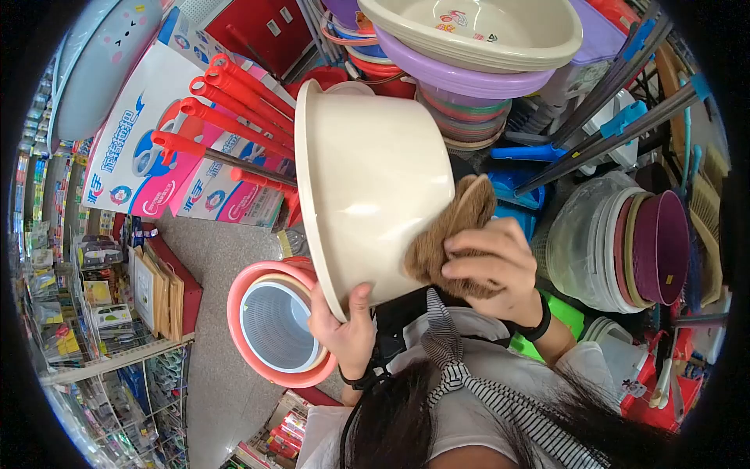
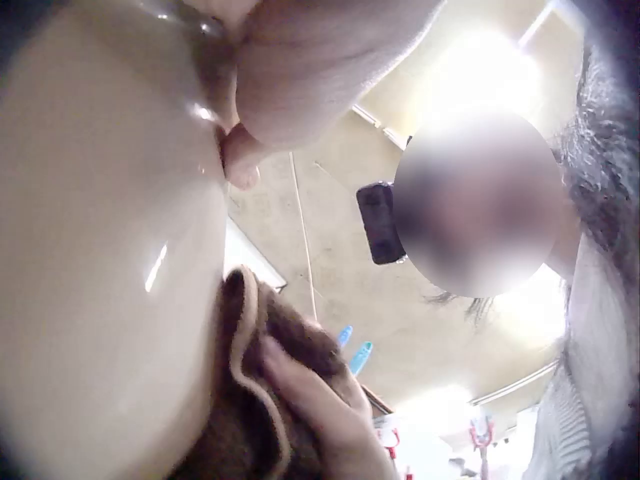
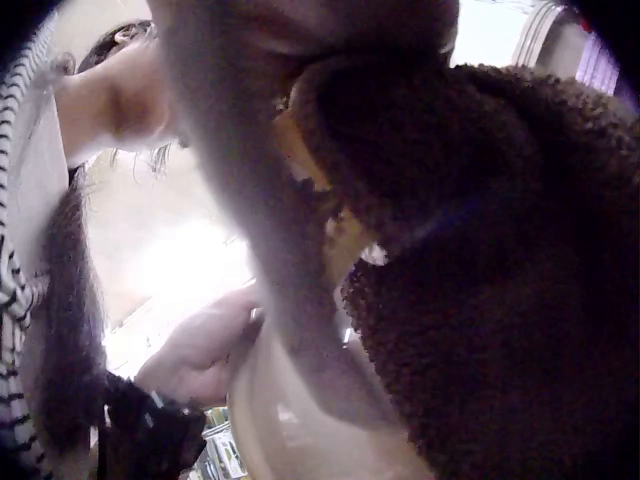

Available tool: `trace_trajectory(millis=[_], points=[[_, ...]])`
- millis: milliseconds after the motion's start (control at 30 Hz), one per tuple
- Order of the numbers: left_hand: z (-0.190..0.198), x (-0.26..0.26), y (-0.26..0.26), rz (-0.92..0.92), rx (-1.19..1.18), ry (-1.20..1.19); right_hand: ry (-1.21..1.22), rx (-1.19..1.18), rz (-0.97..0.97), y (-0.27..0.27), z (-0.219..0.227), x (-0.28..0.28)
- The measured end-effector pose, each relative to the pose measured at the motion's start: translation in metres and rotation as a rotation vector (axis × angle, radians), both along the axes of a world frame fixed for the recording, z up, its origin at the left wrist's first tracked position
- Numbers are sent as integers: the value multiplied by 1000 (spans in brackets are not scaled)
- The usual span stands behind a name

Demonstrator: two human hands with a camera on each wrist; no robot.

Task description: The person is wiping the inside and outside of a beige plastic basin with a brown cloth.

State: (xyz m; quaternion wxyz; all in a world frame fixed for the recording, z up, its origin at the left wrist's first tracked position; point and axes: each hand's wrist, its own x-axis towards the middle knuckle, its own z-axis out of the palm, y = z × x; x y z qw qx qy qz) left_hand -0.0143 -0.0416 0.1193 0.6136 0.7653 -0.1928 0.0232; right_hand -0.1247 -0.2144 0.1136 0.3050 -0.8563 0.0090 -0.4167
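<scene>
A cream plastic basin (image 1: 375, 180) is held tilted on its side, its rim toward the left and its base toward the right. My left hand (image 1: 346, 332) grips the rim at its lower end, thumb on the outer wall. My right hand (image 1: 496, 270) holds a brown cloth (image 1: 445, 234) against the basin's outside near the base, fingers curled over the cloth. In the left wrist view the cloth (image 2: 270, 400) lies along the basin wall (image 2: 110, 250). The right wrist view shows the cloth (image 3: 500, 270) large and dark, with the left hand (image 3: 205, 345) at the basin beyond.
Pink and white baskets (image 1: 281, 324) stand on the floor below left. Red-handled poles (image 1: 226, 117) and printed cartons (image 1: 137, 141) are at upper left. Stacked basins (image 1: 469, 70) rise behind, nested buckets (image 1: 617, 242) stand right, and shelves (image 1: 109, 313) line the left.
</scene>
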Motion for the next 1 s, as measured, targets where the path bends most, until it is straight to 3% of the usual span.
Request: trace_trajectory(millis=[133,267,367,567,633,767,833,867,900,1000], points=[[-32,-10,-8,-33,-158,-65,0,78,-113,-11,27,12],[-58,-16,3,-184,45,-185,18,50,-177,-15,39,25],[-62,-20,4,-180,40,-198,-28,-24,-228,-9,42,37],[-71,-13,7,-185,-27,-162,-18,-340,12,23,25,28],[-71,-12,7,-182,-31,-183,-17,-303,83,13,27,31],[-65,-14,5,-211,-95,-4,-22,-167,-58,-15,38,46],[-58,-12,0,-263,21,-248,-69,-27,-220,-13,37,46],[-60,-10,0,-311,22,-265,-59,-66,-231,-10,34,41],[-59,-8,-1,-310,19,-270,-49,-104,-242,-5,30,31],[-63,-7,0,-319,-28,-301,38,-177,-39,9,18,8]])
